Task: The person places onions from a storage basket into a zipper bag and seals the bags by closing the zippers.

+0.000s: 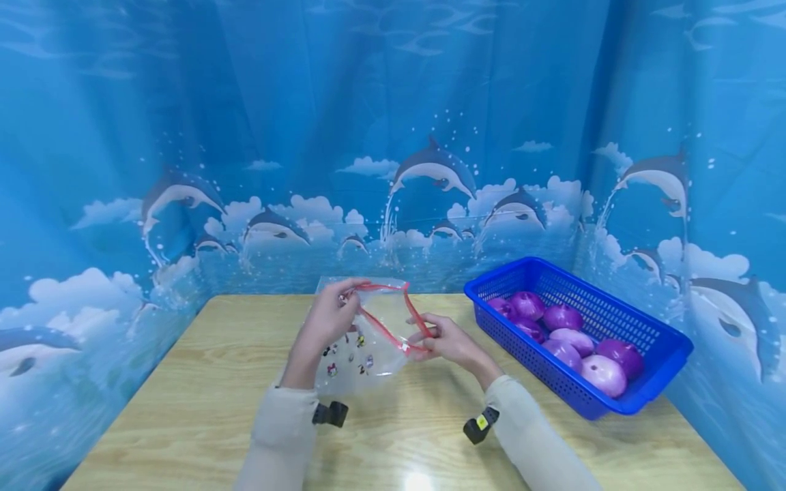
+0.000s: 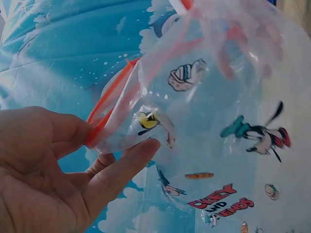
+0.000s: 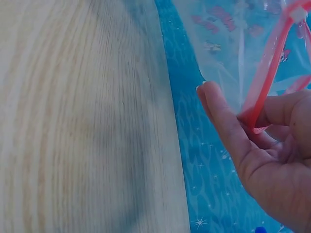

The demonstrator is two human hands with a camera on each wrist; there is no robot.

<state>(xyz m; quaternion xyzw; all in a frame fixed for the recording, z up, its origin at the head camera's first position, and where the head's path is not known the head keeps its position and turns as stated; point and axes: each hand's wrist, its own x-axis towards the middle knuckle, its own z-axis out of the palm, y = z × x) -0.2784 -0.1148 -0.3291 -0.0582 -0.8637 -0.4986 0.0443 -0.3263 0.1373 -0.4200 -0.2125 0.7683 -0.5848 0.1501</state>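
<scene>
A clear plastic zip bag [image 1: 353, 358] printed with small cartoon figures is held up above the table. Its red-edged mouth [image 2: 109, 99] gapes apart between the two hands. My left hand [image 1: 334, 315] pinches the left end of that red edge; the left wrist view shows the thumb and fingers [image 2: 124, 170] on the film there. With my right hand [image 1: 451, 341] I pinch the opposite corner, where the red strip [image 3: 267, 92] bends between thumb and fingers. A small white slider [image 3: 297, 15] sits on the strip. No contents show through the film.
To the right stands a blue perforated basket [image 1: 660, 368] with several purple onions [image 1: 604, 375] in it. The light wooden table [image 1: 184, 409] ends at the back against a dolphin-print curtain [image 1: 295, 136], which also hangs along both sides.
</scene>
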